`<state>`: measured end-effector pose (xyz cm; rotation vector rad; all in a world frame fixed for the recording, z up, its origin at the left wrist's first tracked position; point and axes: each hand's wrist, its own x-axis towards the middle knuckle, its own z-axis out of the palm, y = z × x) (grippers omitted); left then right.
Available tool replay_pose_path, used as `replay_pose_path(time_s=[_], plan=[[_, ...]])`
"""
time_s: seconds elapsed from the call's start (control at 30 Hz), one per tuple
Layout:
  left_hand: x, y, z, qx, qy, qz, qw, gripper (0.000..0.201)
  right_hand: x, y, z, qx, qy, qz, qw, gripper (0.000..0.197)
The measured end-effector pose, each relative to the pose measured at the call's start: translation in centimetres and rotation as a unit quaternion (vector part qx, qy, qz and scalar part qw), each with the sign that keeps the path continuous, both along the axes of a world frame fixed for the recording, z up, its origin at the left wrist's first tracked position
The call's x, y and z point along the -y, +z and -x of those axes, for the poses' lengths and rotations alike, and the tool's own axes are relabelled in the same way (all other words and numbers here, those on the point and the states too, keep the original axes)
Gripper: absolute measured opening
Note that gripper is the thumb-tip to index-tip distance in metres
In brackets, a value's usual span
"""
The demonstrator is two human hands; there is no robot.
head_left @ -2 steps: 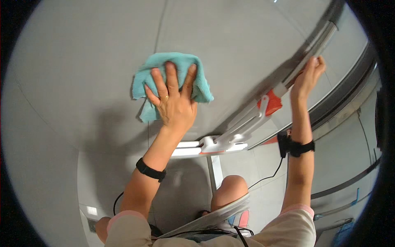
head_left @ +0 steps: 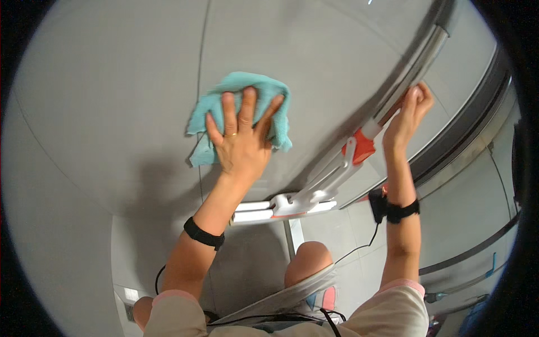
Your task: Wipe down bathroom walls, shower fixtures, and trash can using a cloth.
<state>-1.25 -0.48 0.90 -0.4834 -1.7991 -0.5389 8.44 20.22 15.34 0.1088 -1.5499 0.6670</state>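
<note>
My left hand (head_left: 242, 151) lies flat with its fingers spread over a turquoise cloth (head_left: 242, 80), pressing it against a grey tiled wall (head_left: 135, 84). The cloth is bunched, with loose edges around the fingers, and it lies mostly right of a dark tile seam. At the right, my right hand (head_left: 405, 123) is closed at the metal pole of a sponge mop (head_left: 429, 50); its fingers are partly hidden. The mop slants across the wall, with a red joint below the hand and its white double-roller head (head_left: 297, 206) low in the middle.
Black straps with cables circle both forearms. Below the mop head, my bent knee (head_left: 309, 261) shows above the tiled floor (head_left: 359, 224). A dark-edged curved frame (head_left: 471, 121) runs down the right, with a bar (head_left: 466, 292) at the lower right.
The cloth has slid a little to the right relative to the tile seam, under my left hand. My right hand appears slightly further left and lower, still at the pole. The whole view has shifted a little.
</note>
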Motion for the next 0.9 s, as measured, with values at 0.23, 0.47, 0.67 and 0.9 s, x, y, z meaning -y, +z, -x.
replay_pose_path(time_s=[0.23,0.47,0.67,0.9], plan=[[-6.2,11.9,-1.4,-0.044,-0.145,0.173,0.973,0.080,-1.1,-1.9,-2.5,0.007,0.038,0.072,0.997,0.035],[-4.1,8.8,1.0,0.062,-0.179,0.300,0.935,0.064,0.0,-5.0,-3.6,0.028,0.043,-0.037,0.998,0.033],[-1.8,7.3,-2.6,0.210,-0.349,0.066,0.911,0.048,2.1,-8.2,-6.8,0.079,0.183,0.015,0.980,0.025],[-8.2,13.9,-9.8,0.281,-0.580,0.169,0.746,0.060,4.4,-11.1,-10.7,0.134,0.509,0.327,0.785,0.066]])
